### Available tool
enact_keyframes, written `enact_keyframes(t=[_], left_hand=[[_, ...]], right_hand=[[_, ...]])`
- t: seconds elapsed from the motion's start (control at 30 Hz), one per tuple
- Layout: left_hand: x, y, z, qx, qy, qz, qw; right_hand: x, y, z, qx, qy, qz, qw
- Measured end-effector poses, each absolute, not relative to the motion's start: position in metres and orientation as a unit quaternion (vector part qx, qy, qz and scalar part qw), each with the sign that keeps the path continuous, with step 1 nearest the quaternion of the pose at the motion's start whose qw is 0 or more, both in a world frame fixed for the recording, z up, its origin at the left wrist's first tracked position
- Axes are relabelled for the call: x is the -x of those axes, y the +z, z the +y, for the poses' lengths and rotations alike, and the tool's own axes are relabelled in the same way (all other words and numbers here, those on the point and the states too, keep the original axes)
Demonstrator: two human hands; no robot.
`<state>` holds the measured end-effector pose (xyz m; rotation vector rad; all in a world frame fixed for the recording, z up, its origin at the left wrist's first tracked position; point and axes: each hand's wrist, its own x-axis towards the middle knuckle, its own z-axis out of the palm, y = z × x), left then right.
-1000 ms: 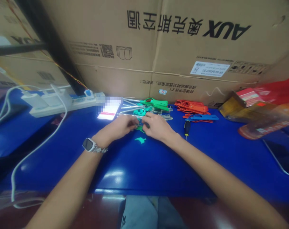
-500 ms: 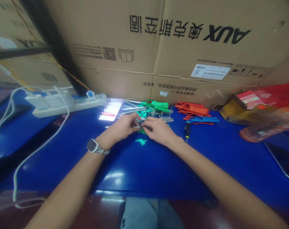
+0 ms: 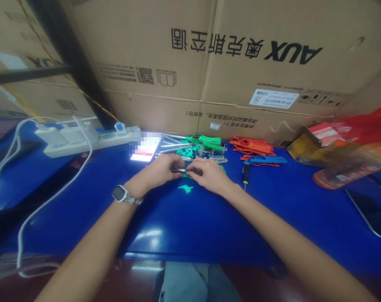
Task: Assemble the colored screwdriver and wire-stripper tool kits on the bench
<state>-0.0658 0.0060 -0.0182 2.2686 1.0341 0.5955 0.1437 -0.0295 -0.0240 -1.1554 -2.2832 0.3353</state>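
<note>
My left hand (image 3: 160, 171) and my right hand (image 3: 209, 173) meet over the blue table (image 3: 190, 218), fingers pinched on a thin metal rod (image 3: 180, 170) held between them. A green plastic piece shows under my right fingers. A small green plastic part (image 3: 185, 189) lies loose just in front of the hands. Behind them is a heap of green plastic handles and metal rods (image 3: 203, 144). A watch sits on my left wrist (image 3: 121, 194).
A lit phone (image 3: 145, 147) lies behind my left hand. Orange and blue plastic handles (image 3: 256, 149) and a screwdriver (image 3: 246, 172) are to the right. A power strip with white cables (image 3: 73, 136) is at the left, cardboard boxes (image 3: 228, 63) behind, red bags (image 3: 350, 147) at far right.
Both hands stay together at the same spot; the fingers have shifted slightly on the rod, and the view has drifted a little.
</note>
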Motion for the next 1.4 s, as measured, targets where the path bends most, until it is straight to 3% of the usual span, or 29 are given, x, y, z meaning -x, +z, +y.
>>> enact_keyframes(t=[0.5,0.97,1.4], left_hand=[[0.069,-0.005,0.002,-0.876,0.214,0.375,0.214],[0.069,-0.006,0.003,-0.888,0.214,0.349,0.21],[0.075,0.009,-0.005,-0.866,0.154,0.373,0.296]], right_hand=[[-0.14,-0.03,-0.028,0.423,0.19,-0.816,0.345],[-0.14,-0.026,-0.025,0.396,0.206,-0.832,0.328],[-0.159,-0.013,-0.032,0.421,0.18,-0.839,0.295]])
